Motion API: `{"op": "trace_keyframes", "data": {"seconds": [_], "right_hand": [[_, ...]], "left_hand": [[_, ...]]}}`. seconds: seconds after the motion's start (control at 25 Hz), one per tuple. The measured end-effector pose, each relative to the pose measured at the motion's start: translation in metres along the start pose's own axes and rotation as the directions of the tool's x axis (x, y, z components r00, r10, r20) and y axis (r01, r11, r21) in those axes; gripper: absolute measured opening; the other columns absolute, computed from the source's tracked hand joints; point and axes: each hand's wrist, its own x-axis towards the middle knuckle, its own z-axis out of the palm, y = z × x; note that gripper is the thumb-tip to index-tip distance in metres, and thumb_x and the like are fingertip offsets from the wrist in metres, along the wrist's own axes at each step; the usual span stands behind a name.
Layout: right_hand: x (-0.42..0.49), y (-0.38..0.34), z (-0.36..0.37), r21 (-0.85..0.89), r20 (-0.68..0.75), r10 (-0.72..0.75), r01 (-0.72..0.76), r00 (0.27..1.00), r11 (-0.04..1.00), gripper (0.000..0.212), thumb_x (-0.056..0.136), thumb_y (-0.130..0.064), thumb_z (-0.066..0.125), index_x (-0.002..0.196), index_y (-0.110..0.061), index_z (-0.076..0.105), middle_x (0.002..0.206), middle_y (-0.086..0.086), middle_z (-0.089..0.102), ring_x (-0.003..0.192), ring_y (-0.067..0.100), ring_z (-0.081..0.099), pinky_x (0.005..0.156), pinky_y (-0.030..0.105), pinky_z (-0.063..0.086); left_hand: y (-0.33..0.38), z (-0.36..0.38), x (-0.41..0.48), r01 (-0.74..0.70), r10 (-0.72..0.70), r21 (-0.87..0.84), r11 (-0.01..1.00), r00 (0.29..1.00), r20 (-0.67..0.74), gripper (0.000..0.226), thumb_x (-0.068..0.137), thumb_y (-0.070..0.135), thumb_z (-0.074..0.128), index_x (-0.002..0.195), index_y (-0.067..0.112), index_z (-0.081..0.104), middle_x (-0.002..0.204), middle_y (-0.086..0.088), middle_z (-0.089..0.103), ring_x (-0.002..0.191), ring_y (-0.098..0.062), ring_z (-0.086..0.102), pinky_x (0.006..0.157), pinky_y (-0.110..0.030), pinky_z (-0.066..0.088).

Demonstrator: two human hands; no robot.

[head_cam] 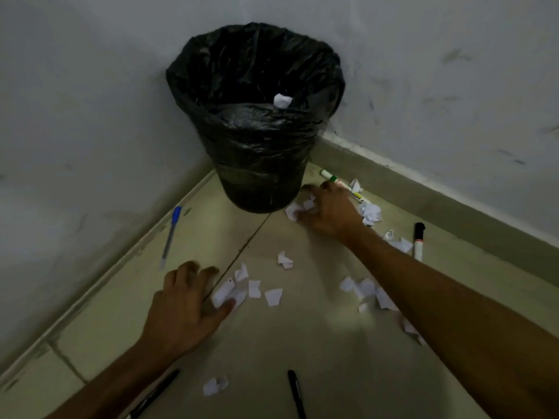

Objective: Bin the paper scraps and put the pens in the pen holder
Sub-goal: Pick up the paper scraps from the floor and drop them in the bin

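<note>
Right hand [328, 211] at bin [254, 116] base, fingers curling round scraps [298, 208]. Left hand [184, 306] spread, thumb on floor scrap [222, 293], gripping nothing. I gather tight, then lift. Pens [171, 237] scattered.

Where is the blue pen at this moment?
In the head view the blue pen lies on the floor at the left, along the wall's base, left of the bin and beyond the left hand.

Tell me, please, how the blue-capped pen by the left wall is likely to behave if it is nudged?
The blue-capped pen is slim and round, so it would probably roll on the smooth floor. It looks light and stiff, likely easy to pinch up.
</note>
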Motion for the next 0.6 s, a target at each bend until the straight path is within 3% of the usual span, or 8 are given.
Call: {"op": "trace_keyframes", "data": {"seconds": [0.08,0.16,0.24,0.32,0.4,0.48,0.6], "right_hand": [[-0.011,-0.008,0.012,-0.033,0.117,-0.031,0.035,0.993,0.999,0.051,0.082,-0.058,0.054,0.125,-0.030,0.057,0.121,0.010,0.054,0.113,0.035,0.048,0.089,0.045,0.049],[-0.042,-0.023,0.021,0.024,0.197,-0.156,0.155,0.968,0.988,0.042,0.086,-0.043,0.060,0.125,-0.026,0.060,0.125,0.011,0.051,0.113,0.032,0.047,0.089,0.044,0.048],[-0.067,-0.024,0.016,0.154,0.153,-0.245,0.222,0.957,0.963,0.038,0.086,-0.045,0.058,0.120,-0.029,0.063,0.121,0.004,0.058,0.108,0.024,0.055,0.087,0.040,0.051],[-0.054,0.002,0.001,0.198,-0.088,-0.058,0.075,0.994,0.977,0.030,0.089,-0.039,0.051,0.111,-0.028,0.068,0.113,0.002,0.064,0.100,0.022,0.062,0.080,0.035,0.052],[-0.031,0.036,-0.017,0.026,-0.219,0.133,-0.131,0.967,0.991,0.029,0.093,-0.034,0.051,0.115,-0.024,0.066,0.109,0.007,0.063,0.097,0.028,0.061,0.075,0.033,0.048],[-0.015,0.052,-0.022,-0.120,-0.167,0.235,-0.256,0.958,0.959,0.034,0.092,-0.042,0.050,0.119,-0.023,0.062,0.105,0.010,0.062,0.096,0.032,0.058,0.082,0.040,0.050],[-0.002,0.047,-0.023,-0.051,-0.107,0.297,-0.303,0.949,0.952,0.037,0.093,-0.048,0.046,0.105,-0.017,0.063,0.085,0.006,0.064,0.079,0.028,0.062,0.077,0.044,0.056]], "left_hand": [[0.004,0.013,0.006,-0.104,0.105,-0.036,0.994,0.993,0.045,0.060,0.082,0.070,0.041,0.121,0.028,0.058,0.119,-0.006,0.054,0.107,-0.032,0.055,0.076,-0.043,0.051],[0.016,0.015,0.011,-0.178,0.185,-0.120,0.977,0.982,0.047,0.051,0.083,0.060,0.043,0.121,0.030,0.059,0.119,-0.001,0.050,0.108,-0.024,0.051,0.081,-0.035,0.046],[0.029,0.009,0.012,-0.214,0.219,-0.209,0.954,0.976,0.001,0.052,0.081,0.056,0.048,0.126,0.030,0.057,0.126,0.004,0.046,0.110,-0.016,0.046,0.084,-0.028,0.041],[0.035,-0.001,0.013,-0.218,0.204,-0.258,0.941,0.976,-0.082,0.055,0.082,0.057,0.048,0.128,0.028,0.057,0.130,0.005,0.044,0.110,-0.011,0.044,0.087,-0.025,0.038],[0.033,-0.008,0.015,-0.180,0.159,-0.283,0.942,0.982,-0.098,0.055,0.082,0.059,0.046,0.128,0.030,0.056,0.131,0.007,0.043,0.112,-0.008,0.044,0.089,-0.023,0.037],[0.029,-0.012,0.017,-0.143,0.122,-0.292,0.946,0.989,-0.087,0.055,0.082,0.060,0.045,0.128,0.033,0.056,0.131,0.006,0.044,0.113,-0.009,0.045,0.090,-0.023,0.036],[0.029,-0.012,0.018,-0.129,0.109,-0.278,0.952,0.990,-0.089,0.050,0.083,0.052,0.053,0.128,0.030,0.057,0.130,0.006,0.046,0.114,-0.012,0.049,0.090,-0.023,0.037]]}}
